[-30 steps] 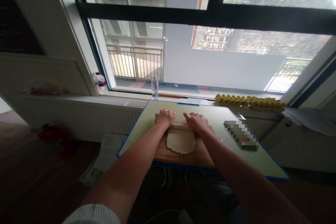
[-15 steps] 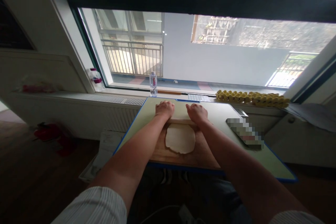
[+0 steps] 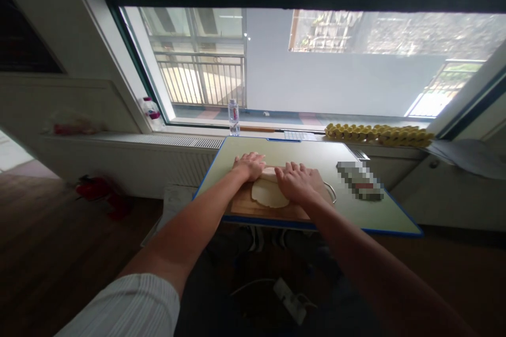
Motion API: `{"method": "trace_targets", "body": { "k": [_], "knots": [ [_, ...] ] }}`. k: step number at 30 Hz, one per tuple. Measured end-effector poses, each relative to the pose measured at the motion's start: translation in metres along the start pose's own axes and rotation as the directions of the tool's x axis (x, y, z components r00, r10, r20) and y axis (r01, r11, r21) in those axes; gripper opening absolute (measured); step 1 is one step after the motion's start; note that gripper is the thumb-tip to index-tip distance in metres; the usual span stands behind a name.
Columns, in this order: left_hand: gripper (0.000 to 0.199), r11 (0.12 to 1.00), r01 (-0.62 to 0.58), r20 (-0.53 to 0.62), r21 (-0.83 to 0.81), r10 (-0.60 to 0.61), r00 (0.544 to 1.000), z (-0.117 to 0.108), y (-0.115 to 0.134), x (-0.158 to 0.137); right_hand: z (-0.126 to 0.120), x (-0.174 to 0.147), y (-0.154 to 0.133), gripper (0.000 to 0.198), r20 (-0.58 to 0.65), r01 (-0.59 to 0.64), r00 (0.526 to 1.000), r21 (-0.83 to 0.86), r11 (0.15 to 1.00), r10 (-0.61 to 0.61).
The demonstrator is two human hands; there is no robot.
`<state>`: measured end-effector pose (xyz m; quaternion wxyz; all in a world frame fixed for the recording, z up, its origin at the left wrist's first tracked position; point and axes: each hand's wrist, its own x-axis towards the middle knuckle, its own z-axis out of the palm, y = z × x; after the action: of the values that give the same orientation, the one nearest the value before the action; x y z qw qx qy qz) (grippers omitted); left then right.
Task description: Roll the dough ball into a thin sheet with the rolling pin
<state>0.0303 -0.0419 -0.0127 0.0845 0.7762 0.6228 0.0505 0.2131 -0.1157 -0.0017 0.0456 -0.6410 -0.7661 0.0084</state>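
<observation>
A flat, pale sheet of dough (image 3: 269, 195) lies on a wooden board (image 3: 253, 210), its right part covered by my right hand. Across the far part of the dough rests a light rolling pin (image 3: 269, 172), visible only between my hands. My left hand (image 3: 250, 164) presses on the pin's left part with its fingers stretched forward. On the right part lies my right hand (image 3: 299, 181), palm down, fingers extended over the pin. Both pin ends are hidden under the hands. A thin curved metal handle (image 3: 331, 192) shows beside my right hand.
The board sits on a pale green table (image 3: 316, 150) with a blue edge. A pixelated object (image 3: 360, 181) lies at its right. Behind, the windowsill bears a water bottle (image 3: 233, 118) and a yellow wavy strip (image 3: 377, 135). A power strip (image 3: 290, 300) is on the floor.
My fingers have gone from curled to stretched out over the rolling pin. My right hand now covers the dough's right part. The camera view has shifted, showing more floor.
</observation>
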Motion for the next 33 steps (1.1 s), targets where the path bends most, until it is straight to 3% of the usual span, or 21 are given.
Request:
{"method": "trace_targets", "body": {
  "k": [7, 20, 25, 29, 33],
  "knots": [
    [0.059, 0.998, -0.065, -0.128, 0.025, 0.068, 0.99, 0.008, -0.006, -0.045, 0.012, -0.039, -0.02, 0.067, -0.126, -0.086, 0.988, 0.035, 0.996, 0.09],
    [0.059, 0.997, -0.079, -0.24, -0.021, 0.071, 0.968, 0.022, -0.019, -0.128, 0.035, -0.119, -0.044, 0.073, -0.154, 0.033, 0.988, 0.056, 0.998, -0.024],
    [0.057, 0.995, -0.081, -0.302, -0.061, 0.059, 0.951, 0.034, -0.024, -0.162, 0.054, -0.15, -0.052, 0.069, -0.345, 0.134, 0.934, 0.099, 0.986, -0.093],
    [0.057, 0.996, -0.053, -0.35, -0.074, 0.024, 0.937, 0.035, -0.018, -0.158, 0.06, -0.143, -0.048, 0.065, -0.452, 0.168, 0.886, 0.097, 0.981, -0.107],
    [0.056, 0.998, -0.006, -0.329, -0.065, -0.016, 0.944, 0.027, -0.006, -0.127, 0.05, -0.113, -0.035, 0.065, -0.38, 0.117, 0.92, 0.042, 0.992, -0.093]
  ]
}}
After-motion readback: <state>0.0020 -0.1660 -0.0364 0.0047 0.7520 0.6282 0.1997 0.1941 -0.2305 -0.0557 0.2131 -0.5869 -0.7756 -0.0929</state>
